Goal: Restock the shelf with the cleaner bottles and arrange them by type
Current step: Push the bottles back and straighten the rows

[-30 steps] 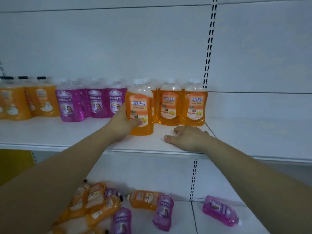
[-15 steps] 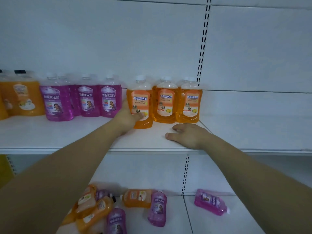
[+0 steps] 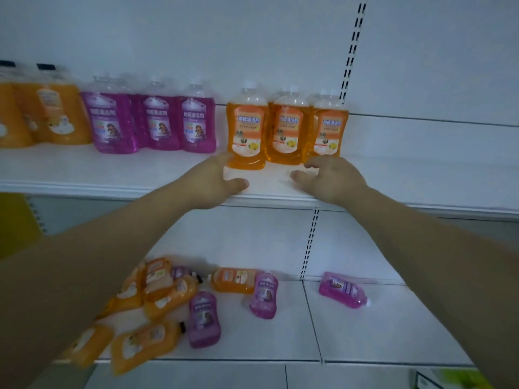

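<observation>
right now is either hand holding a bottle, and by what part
Neither hand grips anything. The left hand lies open against the bottom left corner of the nearest orange bottle; the right hand rests empty on the shelf.

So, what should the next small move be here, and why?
Probably lower the left hand to the fallen orange bottle on the lower shelf. The front orange bottle stands upright beside its row, the right hand holds nothing either, and loose bottles lie below.
</observation>
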